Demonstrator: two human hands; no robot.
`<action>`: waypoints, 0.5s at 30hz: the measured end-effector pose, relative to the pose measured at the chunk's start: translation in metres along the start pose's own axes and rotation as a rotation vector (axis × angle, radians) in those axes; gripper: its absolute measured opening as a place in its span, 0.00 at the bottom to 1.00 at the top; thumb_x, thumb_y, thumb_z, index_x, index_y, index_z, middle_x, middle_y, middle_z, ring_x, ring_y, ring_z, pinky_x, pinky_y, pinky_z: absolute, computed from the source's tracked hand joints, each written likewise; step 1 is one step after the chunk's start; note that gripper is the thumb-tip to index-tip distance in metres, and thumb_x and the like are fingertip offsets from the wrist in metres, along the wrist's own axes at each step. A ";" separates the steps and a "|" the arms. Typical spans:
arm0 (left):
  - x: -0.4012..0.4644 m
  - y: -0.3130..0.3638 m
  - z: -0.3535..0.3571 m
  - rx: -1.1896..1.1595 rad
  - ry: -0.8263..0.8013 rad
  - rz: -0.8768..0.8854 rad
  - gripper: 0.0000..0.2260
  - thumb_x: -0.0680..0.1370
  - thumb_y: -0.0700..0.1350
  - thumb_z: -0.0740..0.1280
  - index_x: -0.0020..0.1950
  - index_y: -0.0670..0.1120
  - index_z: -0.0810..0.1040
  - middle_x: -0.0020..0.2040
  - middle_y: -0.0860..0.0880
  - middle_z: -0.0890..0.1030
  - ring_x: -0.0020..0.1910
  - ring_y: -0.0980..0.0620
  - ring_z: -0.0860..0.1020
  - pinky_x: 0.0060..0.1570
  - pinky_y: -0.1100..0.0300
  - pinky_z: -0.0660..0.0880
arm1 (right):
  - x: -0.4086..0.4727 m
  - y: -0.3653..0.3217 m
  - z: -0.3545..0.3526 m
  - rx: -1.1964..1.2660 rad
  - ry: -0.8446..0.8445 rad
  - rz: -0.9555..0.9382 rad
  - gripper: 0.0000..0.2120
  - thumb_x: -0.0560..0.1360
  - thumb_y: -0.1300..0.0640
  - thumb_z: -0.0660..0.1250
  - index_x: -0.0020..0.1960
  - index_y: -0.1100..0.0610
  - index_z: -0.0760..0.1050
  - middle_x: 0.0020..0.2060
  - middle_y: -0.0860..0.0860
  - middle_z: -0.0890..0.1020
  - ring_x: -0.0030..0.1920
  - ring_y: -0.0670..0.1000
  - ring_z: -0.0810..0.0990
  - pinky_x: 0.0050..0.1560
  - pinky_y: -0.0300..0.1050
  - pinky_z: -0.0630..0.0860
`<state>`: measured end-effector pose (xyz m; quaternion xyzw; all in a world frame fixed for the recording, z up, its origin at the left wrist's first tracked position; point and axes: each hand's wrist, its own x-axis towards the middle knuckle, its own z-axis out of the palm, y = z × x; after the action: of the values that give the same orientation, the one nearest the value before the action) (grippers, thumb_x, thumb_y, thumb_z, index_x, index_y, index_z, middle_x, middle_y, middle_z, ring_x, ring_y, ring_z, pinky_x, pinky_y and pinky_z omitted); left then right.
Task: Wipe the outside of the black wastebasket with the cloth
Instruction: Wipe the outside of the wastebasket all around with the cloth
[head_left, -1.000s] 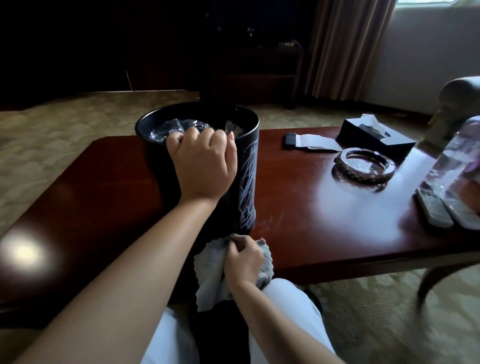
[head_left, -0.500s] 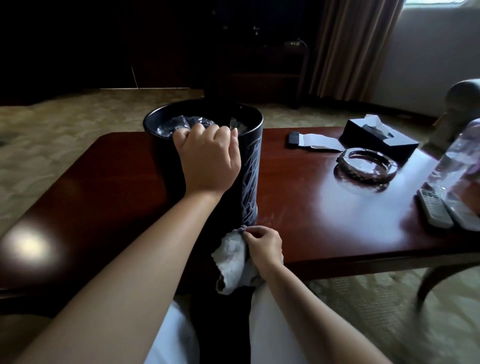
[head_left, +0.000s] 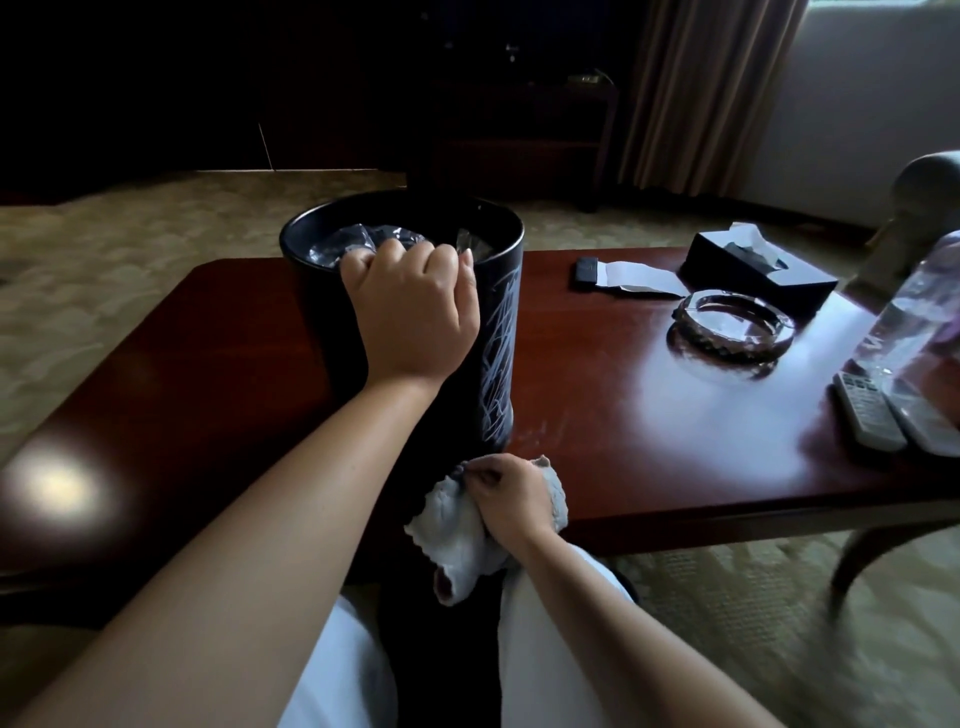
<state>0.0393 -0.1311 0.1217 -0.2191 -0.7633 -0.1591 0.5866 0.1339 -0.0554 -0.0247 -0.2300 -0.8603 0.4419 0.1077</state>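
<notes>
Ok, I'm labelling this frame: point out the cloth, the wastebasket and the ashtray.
cloth (head_left: 451, 535), head view, on the bunched fabric left of the right hand.
wastebasket (head_left: 496, 332), head view, on its patterned outer wall.
ashtray (head_left: 733, 323), head view, on the glass centre.

no readable text, labels or numbers

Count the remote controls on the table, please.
2, side by side at the table's right edge: one remote nearer the middle, the other remote beside it, partly behind a clear plastic bottle. More may lie out of frame.
</notes>
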 end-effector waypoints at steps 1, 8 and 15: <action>0.000 0.000 0.000 0.001 0.000 0.000 0.15 0.78 0.46 0.60 0.31 0.45 0.70 0.28 0.49 0.74 0.32 0.45 0.72 0.44 0.51 0.60 | 0.000 -0.001 0.000 0.010 0.025 0.005 0.08 0.73 0.55 0.67 0.50 0.50 0.83 0.47 0.47 0.84 0.51 0.47 0.80 0.51 0.38 0.72; 0.000 -0.001 0.000 0.007 -0.015 0.008 0.15 0.78 0.46 0.60 0.32 0.45 0.71 0.29 0.49 0.75 0.32 0.44 0.73 0.44 0.51 0.61 | -0.009 0.000 0.010 -0.118 0.053 -0.203 0.10 0.75 0.59 0.64 0.53 0.56 0.82 0.52 0.51 0.81 0.52 0.52 0.79 0.54 0.39 0.70; 0.000 -0.002 0.001 0.011 0.001 0.023 0.15 0.78 0.46 0.60 0.32 0.45 0.71 0.29 0.49 0.74 0.32 0.44 0.72 0.44 0.51 0.60 | -0.023 -0.011 0.038 0.090 0.277 -0.047 0.08 0.75 0.60 0.65 0.49 0.60 0.82 0.50 0.52 0.81 0.51 0.51 0.79 0.48 0.28 0.62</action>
<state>0.0374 -0.1326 0.1212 -0.2245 -0.7614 -0.1480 0.5899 0.1357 -0.0999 -0.0375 -0.2635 -0.8217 0.4415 0.2461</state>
